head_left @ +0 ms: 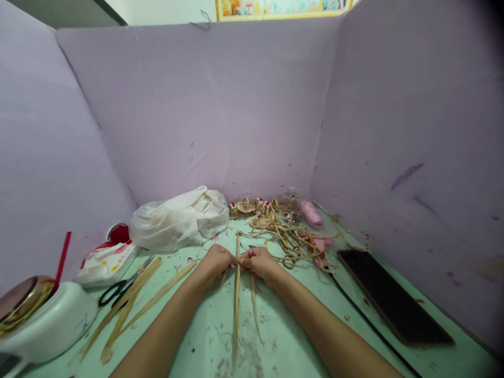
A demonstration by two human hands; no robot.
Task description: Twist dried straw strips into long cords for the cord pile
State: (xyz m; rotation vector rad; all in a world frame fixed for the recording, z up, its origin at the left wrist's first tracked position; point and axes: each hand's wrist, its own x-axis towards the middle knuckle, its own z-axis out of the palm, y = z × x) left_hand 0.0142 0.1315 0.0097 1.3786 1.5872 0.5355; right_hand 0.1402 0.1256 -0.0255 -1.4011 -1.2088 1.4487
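Near the bottom centre of the frame, our left hand [214, 261] and right hand [260, 262] meet, the fingertips of both pinched on thin straw strands [236, 310]. These strands lie between our hands at the centre of the lower half; 1 end runs up past our fingers and the loose ends trail down toward us over a pale green tabletop [208, 341]. Right of centre, beyond our right hand, we see a tangled pile of braided straw cord [281, 236] with small red and white beads among it, and a pink spool [311, 214] beside it. At lower right lie a dark flat slab [394, 296] and a black cable [362, 313]. Left of centre sits a crumpled white plastic bag [179, 219]. At lower left are loose straw strips [136, 294], black-handled scissors [112, 293] and a white container [59, 323]. Lilac panels [197, 105] rise behind and on both sides.
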